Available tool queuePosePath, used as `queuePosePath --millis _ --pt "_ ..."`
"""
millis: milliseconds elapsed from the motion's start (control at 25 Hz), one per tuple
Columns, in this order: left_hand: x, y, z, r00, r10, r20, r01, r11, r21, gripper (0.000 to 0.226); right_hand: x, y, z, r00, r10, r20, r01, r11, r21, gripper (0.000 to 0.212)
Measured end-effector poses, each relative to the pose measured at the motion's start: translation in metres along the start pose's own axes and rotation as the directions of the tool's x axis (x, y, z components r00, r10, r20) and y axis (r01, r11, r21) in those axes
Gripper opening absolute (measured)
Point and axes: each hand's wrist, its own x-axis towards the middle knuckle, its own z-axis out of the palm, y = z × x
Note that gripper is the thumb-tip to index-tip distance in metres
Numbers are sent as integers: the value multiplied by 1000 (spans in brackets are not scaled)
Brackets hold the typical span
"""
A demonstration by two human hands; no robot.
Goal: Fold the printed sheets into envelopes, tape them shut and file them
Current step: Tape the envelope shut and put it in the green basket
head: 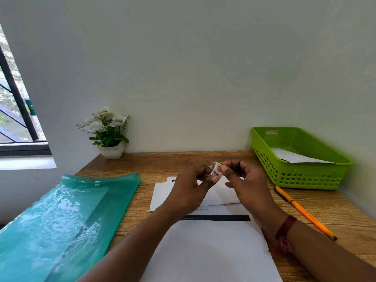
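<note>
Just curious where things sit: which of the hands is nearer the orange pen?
Right. The right hand pinches the tape roll on the side toward the orange pen, without touching the pen. The left hand grips the roll's other side, farther away.

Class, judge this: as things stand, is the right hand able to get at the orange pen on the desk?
Likely yes, once freed: the right hand pinches the tape roll along with the left hand, but the orange pen lies uncovered on the desk beside that arm, with nothing between.
</note>
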Motion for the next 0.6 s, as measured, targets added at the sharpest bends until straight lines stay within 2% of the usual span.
queuePosePath --millis 160,600 --pt "0 0 -2 1000 -12 15 11 1000 16 8 0 0 0 1000 5 -10 -4 1000 16 5" --pt "-1 7 -3 992 -105 72 116 976 -186 11 1 0 1 1000 15 9 -15 997 79 10"
